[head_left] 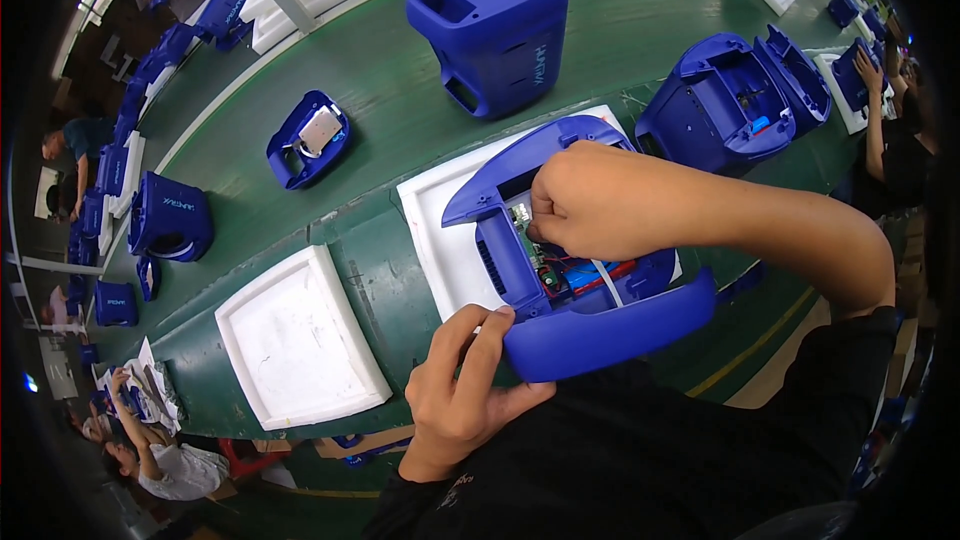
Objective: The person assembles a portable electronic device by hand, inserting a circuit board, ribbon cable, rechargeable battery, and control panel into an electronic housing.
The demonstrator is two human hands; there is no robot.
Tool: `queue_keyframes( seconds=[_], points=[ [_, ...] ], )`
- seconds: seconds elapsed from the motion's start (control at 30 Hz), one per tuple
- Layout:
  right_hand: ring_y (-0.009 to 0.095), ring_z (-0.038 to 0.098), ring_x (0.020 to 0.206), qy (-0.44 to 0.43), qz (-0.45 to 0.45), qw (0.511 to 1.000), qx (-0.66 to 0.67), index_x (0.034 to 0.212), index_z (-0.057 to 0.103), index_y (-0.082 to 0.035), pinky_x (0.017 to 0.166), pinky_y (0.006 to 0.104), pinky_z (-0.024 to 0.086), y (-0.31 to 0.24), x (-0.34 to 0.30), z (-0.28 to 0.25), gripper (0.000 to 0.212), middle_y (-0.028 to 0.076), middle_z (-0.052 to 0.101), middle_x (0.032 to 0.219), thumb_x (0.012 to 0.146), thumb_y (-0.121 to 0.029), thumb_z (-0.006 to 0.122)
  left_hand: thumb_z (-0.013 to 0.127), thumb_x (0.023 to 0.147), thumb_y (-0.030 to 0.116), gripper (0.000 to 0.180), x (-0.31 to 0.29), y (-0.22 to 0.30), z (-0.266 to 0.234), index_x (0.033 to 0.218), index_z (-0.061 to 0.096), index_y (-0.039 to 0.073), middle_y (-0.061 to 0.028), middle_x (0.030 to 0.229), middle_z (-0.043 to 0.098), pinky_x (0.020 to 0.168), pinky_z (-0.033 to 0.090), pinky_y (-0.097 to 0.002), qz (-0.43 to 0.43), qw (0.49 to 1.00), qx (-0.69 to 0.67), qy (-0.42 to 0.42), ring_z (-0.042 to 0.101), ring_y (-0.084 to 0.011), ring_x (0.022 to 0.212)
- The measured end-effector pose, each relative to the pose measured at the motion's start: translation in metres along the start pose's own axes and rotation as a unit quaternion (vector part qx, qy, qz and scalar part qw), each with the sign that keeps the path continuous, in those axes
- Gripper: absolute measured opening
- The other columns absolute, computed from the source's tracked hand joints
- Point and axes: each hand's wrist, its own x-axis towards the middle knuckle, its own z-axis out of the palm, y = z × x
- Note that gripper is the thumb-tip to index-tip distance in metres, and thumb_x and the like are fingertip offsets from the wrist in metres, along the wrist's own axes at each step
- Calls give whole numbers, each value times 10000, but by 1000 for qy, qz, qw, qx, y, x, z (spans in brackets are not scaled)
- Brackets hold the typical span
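Note:
An opened blue plastic housing (620,332) lies in front of me on a white foam tray (432,238). My left hand (462,380) grips its near left corner, fingers on top of the edge and thumb lower down. Bent down into the housing, my right hand (590,202) is closed, its fingertips at a green circuit board (546,273); whatever they pinch is hidden. Beside the board are blue battery cells (582,277), thin red and black wires and a white strap (608,286). My right forearm covers the housing's far right part.
A second foam tray (300,345) lies to the left. Beyond stand a closed blue case (500,35) and a small blue cover (310,140). An opened case (720,105) is at the right. Co-workers handle similar parts along the green bench (370,165).

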Motion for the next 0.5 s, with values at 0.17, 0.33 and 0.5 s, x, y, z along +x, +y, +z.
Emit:
queue_keyframes(
  seconds=[0.17, 0.33, 0.5],
  points=[
    [436, 760, 815, 25, -20, 999, -15, 883, 793, 59, 840, 503, 602, 3, -1, 7, 263, 268, 751, 813, 977, -142, 651, 994, 736, 268, 547, 1, 1, 1, 1142, 774, -25, -134, 1074, 730, 631, 638, -328, 4, 1000, 2, 2, 757, -238, 779],
    [472, 741, 828, 13, -33, 998, -48, 838, 770, 76, 850, 526, 594, 1, -1, 5, 302, 298, 734, 819, 975, -137, 604, 995, 741, 275, 548, 1, 2, 0, 1144, 775, -26, -134, 1078, 730, 639, 642, -327, 4, 1000, 5, 0, 758, -240, 787],
    [494, 734, 828, -9, -69, 994, -82, 837, 768, 81, 837, 537, 595, 5, 4, 4, 288, 313, 726, 823, 947, -120, 594, 989, 754, 278, 541, 0, 2, -2, 1149, 779, -27, -135, 1072, 730, 642, 641, -327, 5, 1000, 17, -8, 757, -241, 804]
  ],
)
